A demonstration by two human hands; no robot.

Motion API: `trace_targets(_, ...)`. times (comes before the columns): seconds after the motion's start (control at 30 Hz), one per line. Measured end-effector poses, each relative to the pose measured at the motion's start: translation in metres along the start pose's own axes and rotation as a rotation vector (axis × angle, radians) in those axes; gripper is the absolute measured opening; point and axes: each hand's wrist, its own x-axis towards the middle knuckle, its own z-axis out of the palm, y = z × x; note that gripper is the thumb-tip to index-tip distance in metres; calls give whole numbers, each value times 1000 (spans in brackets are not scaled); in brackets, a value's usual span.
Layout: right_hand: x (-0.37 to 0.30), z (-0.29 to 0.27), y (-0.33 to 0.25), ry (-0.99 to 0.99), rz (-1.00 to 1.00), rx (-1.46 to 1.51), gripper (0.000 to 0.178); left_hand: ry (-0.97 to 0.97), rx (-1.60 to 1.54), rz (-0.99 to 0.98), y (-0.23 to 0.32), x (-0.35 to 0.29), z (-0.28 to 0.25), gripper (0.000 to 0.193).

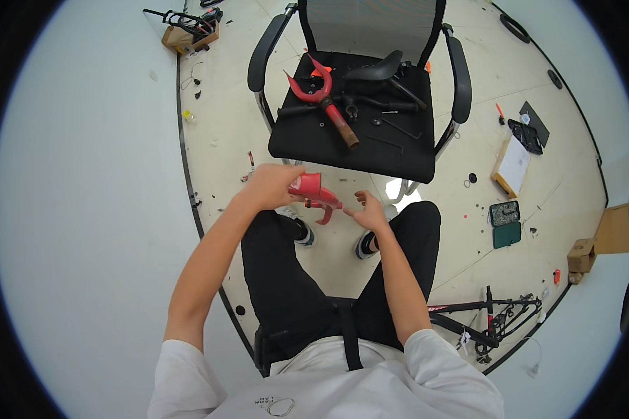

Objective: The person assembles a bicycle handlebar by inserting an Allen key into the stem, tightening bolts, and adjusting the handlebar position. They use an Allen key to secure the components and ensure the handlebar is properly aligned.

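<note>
My left hand is closed around the wide end of a red tubular bicycle frame part, held above the floor between my knees. The part's narrower, curved end points toward my right hand. The fingers of that hand are apart, with the lower fingertips at or very near the red tip; whether they touch it I cannot tell. Before me, a black office chair bears a red bicycle fork, a black saddle with its post, a black handlebar and hex keys.
On the right floor lie a white-topped box, a black tool case and an open green case of small parts. A black bicycle frame rests at lower right. A cardboard box with bike parts stands far left, by the wall.
</note>
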Motion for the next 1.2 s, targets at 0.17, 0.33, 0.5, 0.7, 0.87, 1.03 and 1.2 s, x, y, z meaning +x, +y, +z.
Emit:
trace_targets(0.17, 0, -4, 5, -38, 63, 21, 77, 79, 11, -146, 11, -44, -95, 45)
trace_targets(0.33, 2, 8, -20, -210, -139, 65, 91, 296, -176, -205, 18, -101, -194, 43)
trace_targets(0.5, 3, 19, -115, -234, -316, 334, 58, 429, -271, -193, 29, -147, -267, 39)
trace_targets(0.7, -17, 25, -193, 115, -563, 407, 26, 357, -242, -488, 72, -161, -334, 44)
trace_targets(0.87, -48, -49, -257, -386, -327, 629, 21, 904, -242, -176, 61, -197, -375, 61)
trace_targets(1.03, -81, -103, -293, -662, -336, 688, 26, 673, -646, -82, -20, -183, -249, 49)
trace_targets(1.2, -82, -125, -312, -718, -259, 660, 33, 472, -958, -168, 49, -115, -90, 62)
